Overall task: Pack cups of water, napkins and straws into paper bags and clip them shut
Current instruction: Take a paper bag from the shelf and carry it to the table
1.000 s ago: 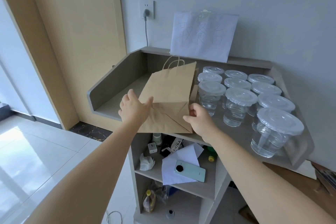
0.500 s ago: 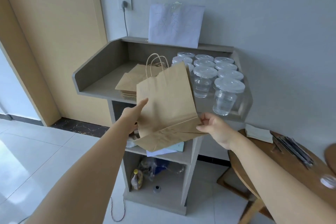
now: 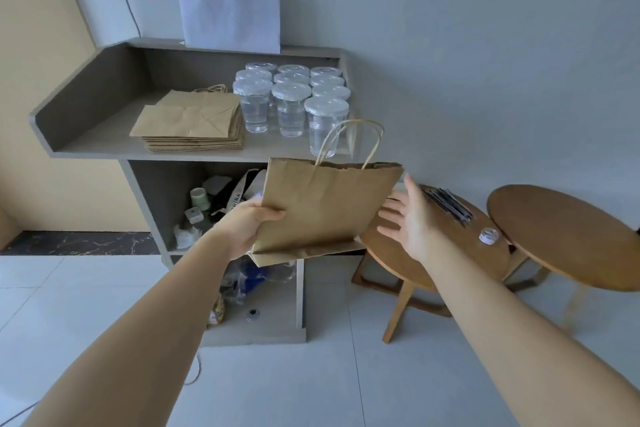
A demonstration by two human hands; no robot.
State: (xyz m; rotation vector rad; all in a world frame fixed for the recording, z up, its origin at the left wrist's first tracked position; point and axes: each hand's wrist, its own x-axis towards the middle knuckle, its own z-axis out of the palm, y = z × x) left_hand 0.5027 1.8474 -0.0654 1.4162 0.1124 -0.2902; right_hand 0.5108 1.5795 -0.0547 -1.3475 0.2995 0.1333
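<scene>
- 1 grey counter point(image 3: 104, 149) carries the stock: a flat stack of paper bags point(image 3: 190, 121) on its left part and 10 or so lidded cups of water point(image 3: 291, 97) just to the right of the stack, well above and behind both hands.
- 2 round wooden tables stand to the right of it; the nearer table point(image 3: 446, 246) holds a dark bundle point(image 3: 450, 206) that may be straws or clips, too blurred to tell, and a small white cap point(image 3: 488, 236).
- 1 paper bag point(image 3: 325, 208) hangs in the air in front of the lower shelves, still folded flat, handles up, its long axis running left to right, between the 2 hands.
- Left hand point(image 3: 247, 225) grips the bag's lower left edge, thumb on the front face.
- Right hand point(image 3: 408, 218) is spread wide with straight fingers, just off the bag's right edge and holding nothing; whether it touches the paper I cannot tell.
- Judgement: the bag lies directly left of the right hand, so that hand is placed to take the right side and pull the bag open.
</scene>
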